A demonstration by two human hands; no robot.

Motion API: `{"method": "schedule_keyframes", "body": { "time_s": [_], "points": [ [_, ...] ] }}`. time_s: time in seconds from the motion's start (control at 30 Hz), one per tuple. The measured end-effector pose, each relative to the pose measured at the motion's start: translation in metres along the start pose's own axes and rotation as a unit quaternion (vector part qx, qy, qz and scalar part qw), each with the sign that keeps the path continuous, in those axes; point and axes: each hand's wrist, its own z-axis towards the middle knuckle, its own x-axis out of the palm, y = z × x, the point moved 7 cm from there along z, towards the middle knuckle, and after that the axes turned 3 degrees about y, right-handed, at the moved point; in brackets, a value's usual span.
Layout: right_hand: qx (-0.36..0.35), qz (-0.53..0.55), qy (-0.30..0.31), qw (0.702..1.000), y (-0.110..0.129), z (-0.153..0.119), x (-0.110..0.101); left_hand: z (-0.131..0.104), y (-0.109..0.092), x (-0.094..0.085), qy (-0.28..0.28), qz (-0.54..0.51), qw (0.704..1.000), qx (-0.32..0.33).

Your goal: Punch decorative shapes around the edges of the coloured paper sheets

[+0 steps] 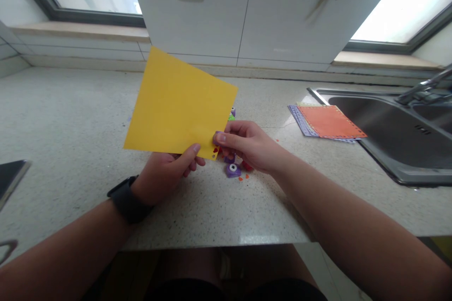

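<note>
A sheet of yellow paper (pixel 180 103) is held up at a tilt above the counter. My left hand (pixel 167 171) pinches its lower edge, thumb on top and fingers underneath. At the lower right corner, my right hand (pixel 250 146) is closed around a small purple craft punch (pixel 216 138) set on the paper's right edge. Small holes show at that corner, one of them a heart (pixel 215 150) with red behind it. Below my right hand lie another purple punch (pixel 233 170) with a white round top and a red punch (pixel 246 166), partly hidden.
Small orange paper cutouts (pixel 240 178) lie near the punches. A green punch (pixel 231 116) shows behind the sheet. Orange and purple papers with punched borders (pixel 330 120) overlap the rim of the steel sink (pixel 384 160). A dark flat object (pixel 12 176) lies at the left.
</note>
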Motion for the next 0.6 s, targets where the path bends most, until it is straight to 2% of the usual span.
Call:
{"method": "schedule_keyframes", "body": {
  "time_s": [0.6],
  "points": [
    [-0.005,0.005,0.007,1.0,-0.0011,0.0006,0.0008,-0.0003,-0.0058,-0.0005,-0.003,0.013,1.0,0.016]
  ]
}}
